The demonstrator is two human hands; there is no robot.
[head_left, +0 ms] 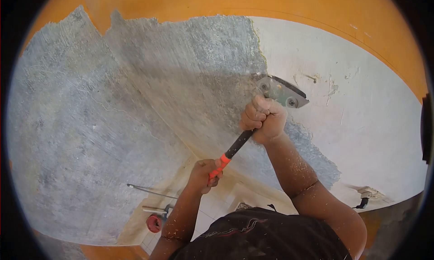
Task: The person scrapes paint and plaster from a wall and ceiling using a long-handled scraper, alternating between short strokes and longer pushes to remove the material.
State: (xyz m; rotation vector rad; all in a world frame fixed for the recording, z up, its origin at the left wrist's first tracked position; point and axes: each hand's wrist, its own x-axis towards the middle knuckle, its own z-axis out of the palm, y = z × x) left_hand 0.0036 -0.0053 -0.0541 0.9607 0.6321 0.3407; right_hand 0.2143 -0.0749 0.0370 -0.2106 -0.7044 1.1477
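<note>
A long-handled wall scraper (284,95) with a wide blade lies against the wall, at the border between bare grey plaster (208,47) and white coating (307,42). My right hand (266,117) is wrapped round the black shaft just below the scraper's head. Lower down, my left hand (204,175) grips the red-orange end of the handle. Both hands are closed on the same tool, which slants from lower left to upper right. Pale dust and flakes cling to my right hand and forearm.
Orange paint (203,2) borders the top of the wall. A nail (312,79) sticks out right of the blade. At lower right is a wall socket with a black plug (364,201). A thin rod (151,190) and a round red object (154,223) are low, near the tiled floor.
</note>
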